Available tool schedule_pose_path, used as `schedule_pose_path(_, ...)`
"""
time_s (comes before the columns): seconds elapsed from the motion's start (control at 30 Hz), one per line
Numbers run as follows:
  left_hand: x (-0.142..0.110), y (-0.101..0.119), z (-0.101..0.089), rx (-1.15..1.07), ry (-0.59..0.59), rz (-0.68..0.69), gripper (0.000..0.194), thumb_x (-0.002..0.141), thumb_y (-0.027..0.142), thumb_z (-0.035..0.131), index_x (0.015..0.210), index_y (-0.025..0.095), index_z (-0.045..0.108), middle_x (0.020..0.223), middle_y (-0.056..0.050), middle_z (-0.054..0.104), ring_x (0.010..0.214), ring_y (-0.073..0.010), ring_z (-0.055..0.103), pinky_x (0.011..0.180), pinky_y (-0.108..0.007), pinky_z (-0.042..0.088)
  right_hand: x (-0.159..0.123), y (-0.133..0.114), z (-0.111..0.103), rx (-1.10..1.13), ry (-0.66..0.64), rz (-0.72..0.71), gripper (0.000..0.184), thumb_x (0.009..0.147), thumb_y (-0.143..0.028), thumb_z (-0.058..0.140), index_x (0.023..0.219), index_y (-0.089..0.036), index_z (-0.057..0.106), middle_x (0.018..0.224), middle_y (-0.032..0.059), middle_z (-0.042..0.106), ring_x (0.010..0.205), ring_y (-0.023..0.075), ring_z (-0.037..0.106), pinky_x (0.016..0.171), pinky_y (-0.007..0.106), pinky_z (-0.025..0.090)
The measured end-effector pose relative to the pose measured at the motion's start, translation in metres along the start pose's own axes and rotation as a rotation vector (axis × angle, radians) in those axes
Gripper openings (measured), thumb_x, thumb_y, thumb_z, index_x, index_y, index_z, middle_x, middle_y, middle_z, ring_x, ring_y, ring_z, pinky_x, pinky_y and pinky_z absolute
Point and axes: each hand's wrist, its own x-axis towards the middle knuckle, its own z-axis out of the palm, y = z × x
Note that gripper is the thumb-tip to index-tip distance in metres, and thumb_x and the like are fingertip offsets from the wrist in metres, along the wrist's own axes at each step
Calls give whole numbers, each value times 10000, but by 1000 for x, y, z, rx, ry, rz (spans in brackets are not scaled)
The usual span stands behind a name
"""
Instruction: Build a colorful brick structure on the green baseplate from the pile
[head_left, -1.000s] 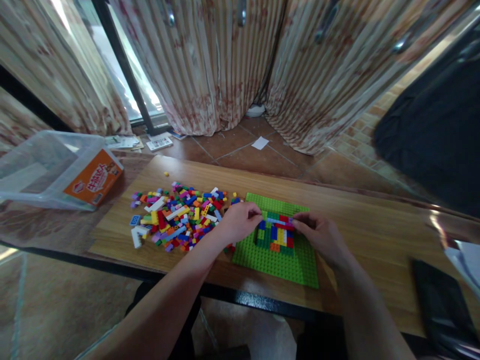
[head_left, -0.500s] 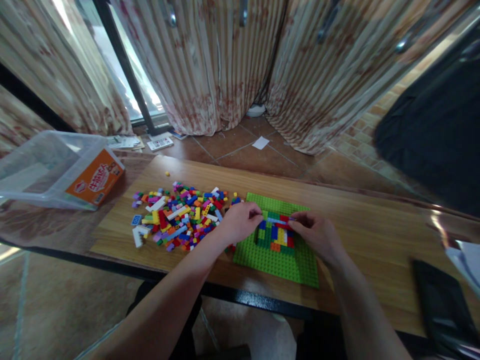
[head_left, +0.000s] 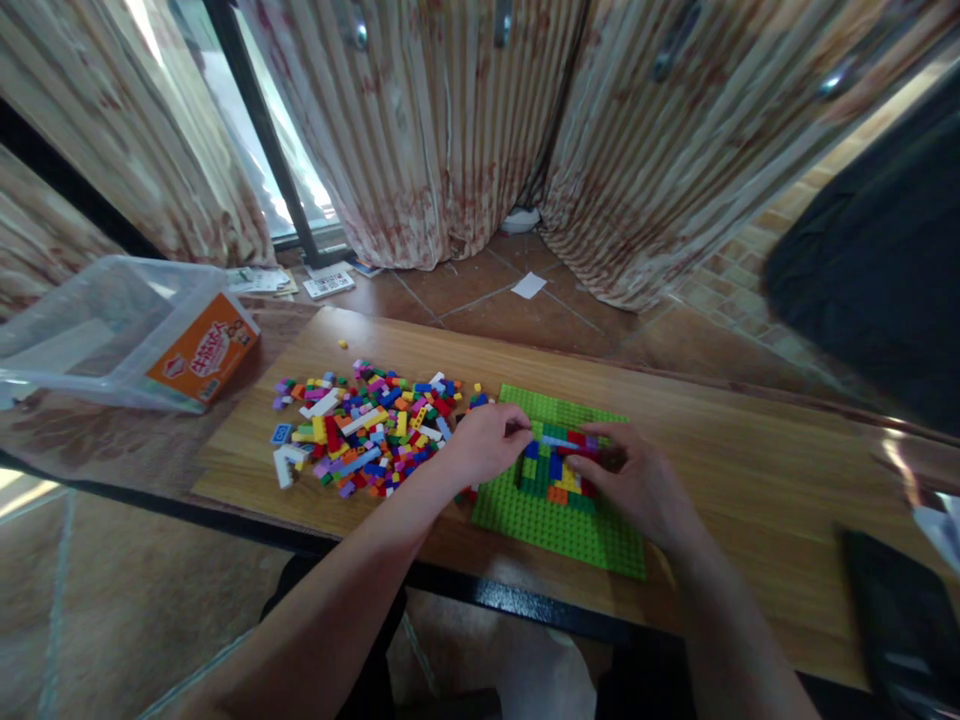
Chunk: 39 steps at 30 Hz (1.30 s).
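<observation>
A green studded baseplate (head_left: 555, 535) lies on the table under both hands. Toy building bricks in several colours form a low block (head_left: 551, 475) on it, with blue, green, yellow, orange and red parts. At the block's upper left corner, my left hand (head_left: 491, 440) has its fingers curled together; whatever they pinch is hidden. My right hand (head_left: 634, 475) is at the upper right, its thumb and fingers closed around a red brick (head_left: 577, 440) on the block. A light blue brick (head_left: 556, 442) shows between the hands. The right hand covers part of the block's right side.
Left of the baseplate spreads a pile of loose bricks (head_left: 375, 425). A clear plastic bin (head_left: 142, 340) with an orange label stands at the far left. On the wooden table (head_left: 735, 480), a dark flat object (head_left: 892, 610) sits at the right edge. Curtains (head_left: 465, 140) hang behind.
My right hand's thumb has shifted slightly lower and over the block, with the fingers curled more. The left hand stays at the same corner. The whole view has shifted slightly.
</observation>
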Motion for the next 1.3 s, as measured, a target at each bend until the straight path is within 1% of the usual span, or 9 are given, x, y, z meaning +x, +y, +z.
schedule_pose_path(0.1,0,-1,1,0,-4,6,155,873,219,580,891,147,716,809,-39,727,745,-168,649,690,-267,483,1,0,5,-45,-4,-101,372,790,-457,671,1071,-213,693,1020,78,672,732,183,617,684,352,505)
schedule_pose_path(0.27,0,-2,1,13,-4,-7,157,870,226,589,903,145,719,810,-44,726,748,-176,650,705,-277,491,4,4,7,-50,-10,-127,334,816,-446,645,1078,-245,696,1054,66,670,809,202,630,742,374,512)
schedule_pose_path(0.5,-3,5,0,19,-18,-4,157,873,223,578,882,154,719,793,-37,718,727,-169,637,669,-262,477,7,10,4,-95,39,-133,350,846,-432,618,1114,-219,687,1073,89,685,901,235,650,794,400,521)
schedule_pose_path(0.6,-3,6,-1,44,-24,5,157,873,217,568,863,162,715,771,-29,709,708,-164,627,662,-259,472,7,11,6,-156,88,-187,347,846,-431,619,1113,-219,687,1096,103,677,980,265,638,859,448,517)
schedule_pose_path(0.73,-2,4,1,41,-22,14,146,868,219,574,863,166,710,774,-25,706,716,-166,627,673,-259,475,6,4,14,-210,178,-307,427,848,-436,623,1206,-204,647,1235,148,624,1178,321,566,1010,529,446)
schedule_pose_path(0.87,-2,3,1,29,-21,19,144,869,207,570,862,168,708,788,-27,711,738,-169,633,690,-258,481,1,-8,29,-222,135,-345,466,885,-431,571,1294,-208,586,1335,159,572,1255,337,524,1038,550,423)
schedule_pose_path(1.03,-3,4,1,47,-18,11,138,868,219,578,868,169,706,788,-27,712,734,-172,631,680,-259,475,0,-11,39,-285,130,-333,430,901,-414,547,1266,-193,601,1310,153,588,1230,339,536,1055,548,399)
schedule_pose_path(1.17,-2,4,1,43,-18,26,141,869,209,574,877,161,707,799,-32,711,745,-175,633,681,-261,472,1,-12,41,-305,133,-325,395,923,-398,504,1251,-200,605,1237,147,632,1168,328,554,986,519,430)
schedule_pose_path(1.3,-2,3,2,66,-27,27,144,873,213,570,879,165,706,794,-28,707,728,-171,626,673,-259,465,2,-15,41,-353,145,-298,370,933,-389,487,1215,-191,622,1196,143,660,1102,320,565,942,498,427)
